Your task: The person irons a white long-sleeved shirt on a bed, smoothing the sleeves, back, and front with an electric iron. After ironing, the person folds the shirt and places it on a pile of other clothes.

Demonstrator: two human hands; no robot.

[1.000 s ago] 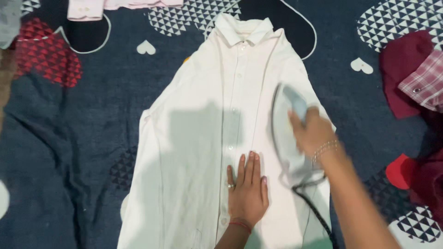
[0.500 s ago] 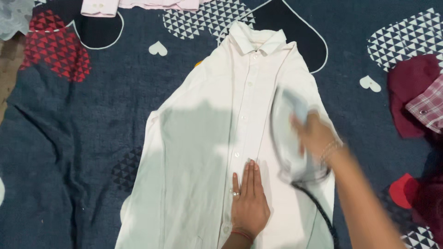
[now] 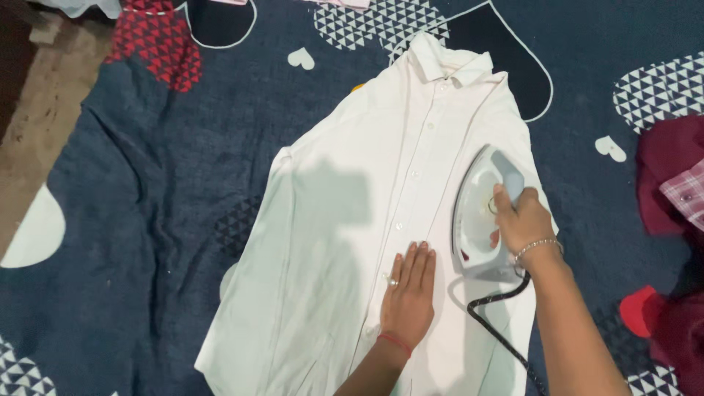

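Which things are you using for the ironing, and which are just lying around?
In use:
white shirt, spread flat
iron, gripped by the right hand
left hand, pressed flat on the shirt
black cord
dark patterned blanket underneath

Lying about:
maroon cloth at the right edge
checked cloth on it
red cloth, lower right

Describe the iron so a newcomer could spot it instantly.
Start at the white shirt spread on the dark blue patterned blanket. On the shirt's right front panel sits the iron, gripped by the right hand. It is the only hard, pale grey thing there, trailing a black speckled cord.
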